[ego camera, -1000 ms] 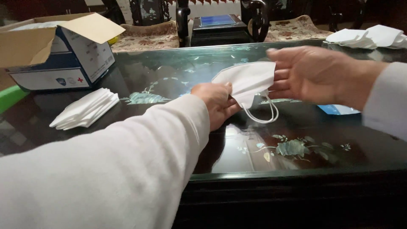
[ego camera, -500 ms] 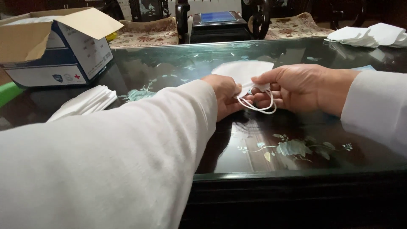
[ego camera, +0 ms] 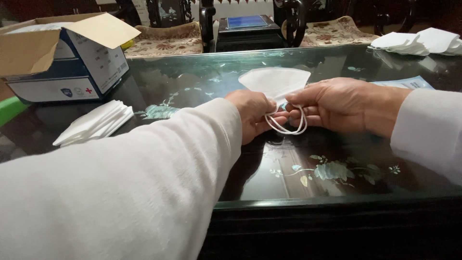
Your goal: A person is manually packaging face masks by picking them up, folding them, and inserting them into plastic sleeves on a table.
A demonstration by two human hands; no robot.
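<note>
- Head view: the left hand [ego camera: 254, 114] was curled shut, pinching the near edge of a folded white face mask [ego camera: 275, 82] and its ear loops [ego camera: 288, 124].
- The right hand [ego camera: 337, 105] was closed too, its fingertips gripping the same edge from the 3 o'clock side, touching the left hand.
- The mask lay flat just above the glossy dark table [ego camera: 298, 173], fanning out toward 12 o'clock from both hands.
- A stack of white masks [ego camera: 94, 123] sat at 9 o'clock, well apart.
- An open cardboard box [ego camera: 62, 53] stood at 10 o'clock.
- More white masks [ego camera: 418, 42] lay at 2 o'clock, and a blue packet [ego camera: 406, 83] just beyond the right wrist.
</note>
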